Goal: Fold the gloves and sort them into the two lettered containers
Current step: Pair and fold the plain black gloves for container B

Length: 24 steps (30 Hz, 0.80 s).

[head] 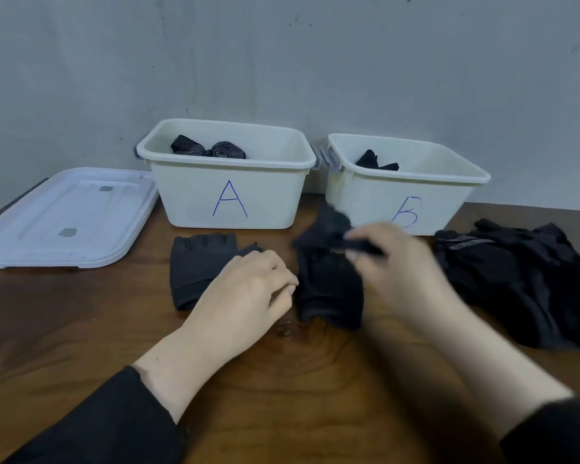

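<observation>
Glove pinched in right hand

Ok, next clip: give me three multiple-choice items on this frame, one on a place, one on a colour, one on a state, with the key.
1. Where is the white lid?
A. flat on the table, left of container A
B. on container B
C. under the gloves

2. What colour are the letters on the containers?
A. red
B. blue
C. green

3. What is the right hand doing?
A. resting flat on the table
B. pinching the top of the middle glove
C. reaching into container A

Key: 1 A, the lid lies beside A; 2 B, both letters are blue ink; 3 B, its fingers pinch the dark fabric.
</observation>
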### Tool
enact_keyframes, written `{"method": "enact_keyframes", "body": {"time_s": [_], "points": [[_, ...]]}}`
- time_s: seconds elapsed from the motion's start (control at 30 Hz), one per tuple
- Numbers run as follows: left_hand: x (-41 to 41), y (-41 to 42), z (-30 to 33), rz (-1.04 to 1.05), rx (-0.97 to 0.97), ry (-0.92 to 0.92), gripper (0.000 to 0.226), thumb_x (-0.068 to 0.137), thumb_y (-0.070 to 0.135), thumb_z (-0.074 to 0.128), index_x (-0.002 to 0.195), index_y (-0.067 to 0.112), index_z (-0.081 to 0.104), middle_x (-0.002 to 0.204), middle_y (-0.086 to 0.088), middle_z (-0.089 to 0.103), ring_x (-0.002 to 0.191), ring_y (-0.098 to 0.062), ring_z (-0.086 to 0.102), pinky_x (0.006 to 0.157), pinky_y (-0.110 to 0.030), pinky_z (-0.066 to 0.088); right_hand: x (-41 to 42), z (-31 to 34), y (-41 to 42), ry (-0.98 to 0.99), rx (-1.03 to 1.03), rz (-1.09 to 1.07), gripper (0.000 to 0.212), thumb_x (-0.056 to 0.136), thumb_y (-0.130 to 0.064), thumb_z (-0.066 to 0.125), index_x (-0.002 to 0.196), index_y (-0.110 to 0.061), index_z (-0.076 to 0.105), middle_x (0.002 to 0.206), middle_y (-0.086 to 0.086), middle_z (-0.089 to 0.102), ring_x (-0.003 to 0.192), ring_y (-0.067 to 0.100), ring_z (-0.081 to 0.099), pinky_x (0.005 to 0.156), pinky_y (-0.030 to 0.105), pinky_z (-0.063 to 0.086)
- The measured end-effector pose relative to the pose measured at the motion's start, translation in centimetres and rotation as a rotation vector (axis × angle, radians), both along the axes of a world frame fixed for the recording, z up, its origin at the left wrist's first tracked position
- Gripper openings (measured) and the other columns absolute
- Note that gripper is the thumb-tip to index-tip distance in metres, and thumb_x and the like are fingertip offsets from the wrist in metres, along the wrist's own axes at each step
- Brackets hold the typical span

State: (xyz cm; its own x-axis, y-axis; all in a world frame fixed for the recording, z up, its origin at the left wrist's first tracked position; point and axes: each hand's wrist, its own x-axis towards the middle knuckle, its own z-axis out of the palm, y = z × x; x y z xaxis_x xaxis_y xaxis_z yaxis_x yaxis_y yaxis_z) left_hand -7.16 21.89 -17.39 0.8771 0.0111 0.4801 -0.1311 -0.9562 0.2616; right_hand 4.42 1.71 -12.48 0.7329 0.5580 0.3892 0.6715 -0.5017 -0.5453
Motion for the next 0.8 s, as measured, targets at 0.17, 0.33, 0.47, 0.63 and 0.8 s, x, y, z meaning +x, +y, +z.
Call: {"method": "enact_keyframes", "body": {"time_s": [0.17, 0.33, 0.47, 0.63, 0.8], "points": [[0.1, -0.5, -0.1, -0.040, -0.041, 0.047, 0.029, 0.094, 0.041, 0.046, 0.101, 0.028, 0.071, 0.099, 0.016, 0.059, 0.091, -0.007, 0.054, 0.081, -0.034, 0.047, -2.2, -5.5, -1.2, 0.132, -0.244, 0.170, 0.044, 0.097, -0.045, 0.060, 0.140, -0.036, 0.056, 0.143, -0.030, 0.045, 0.136, -0.015, 0.033, 0.120, 0.016, 0.022], [0.1, -0.5, 0.0, 0.048, -0.131, -0.016, 0.024, 0.096, 0.038, 0.048, 0.109, 0.028, 0.065, 0.108, 0.017, 0.058, 0.101, -0.003, 0.052, 0.093, -0.028, 0.045, -2.0, -6.0, -1.0, 0.101, -0.248, 0.193, 0.052, 0.099, -0.053, 0.048, 0.148, -0.036, 0.048, 0.149, -0.029, 0.040, 0.141, -0.017, 0.022, 0.123, 0.016, 0.007], [0.6, -1.1, 0.2, -0.006, 0.015, 0.097, 0.050, 0.099, 0.050, 0.031, 0.132, 0.031, 0.062, 0.146, 0.014, 0.048, 0.139, -0.003, 0.031, 0.114, -0.023, 0.012, -1.6, -6.4, -1.2, 0.111, -0.230, 0.203, 0.052, 0.099, -0.054, 0.044, 0.148, -0.036, 0.048, 0.151, -0.027, 0.041, 0.142, -0.016, 0.023, 0.125, 0.021, 0.009], [0.8, -0.7, -0.9, 0.028, 0.024, 0.233, 0.064, 0.093, 0.063, 0.015, 0.134, 0.040, 0.058, 0.145, 0.019, 0.049, 0.145, 0.003, 0.020, 0.121, -0.031, -0.002, -1.4, -6.0, -1.7, 0.167, -0.159, 0.161, 0.035, 0.098, -0.045, 0.056, 0.132, -0.037, 0.064, 0.133, -0.032, 0.053, 0.127, -0.013, 0.043, 0.113, 0.014, 0.031], [0.6, -1.0, -0.8, 0.050, 0.015, 0.276, 0.059, 0.094, 0.068, 0.021, 0.138, 0.044, 0.052, 0.146, 0.022, 0.045, 0.136, 0.007, 0.029, 0.118, -0.024, 0.004, -0.9, -5.4, -2.4, 0.280, -0.031, 0.049, 0.021, 0.092, -0.047, 0.064, 0.109, -0.038, 0.073, 0.118, -0.031, 0.057, 0.115, -0.011, 0.052, 0.093, 0.006, 0.036]]}}
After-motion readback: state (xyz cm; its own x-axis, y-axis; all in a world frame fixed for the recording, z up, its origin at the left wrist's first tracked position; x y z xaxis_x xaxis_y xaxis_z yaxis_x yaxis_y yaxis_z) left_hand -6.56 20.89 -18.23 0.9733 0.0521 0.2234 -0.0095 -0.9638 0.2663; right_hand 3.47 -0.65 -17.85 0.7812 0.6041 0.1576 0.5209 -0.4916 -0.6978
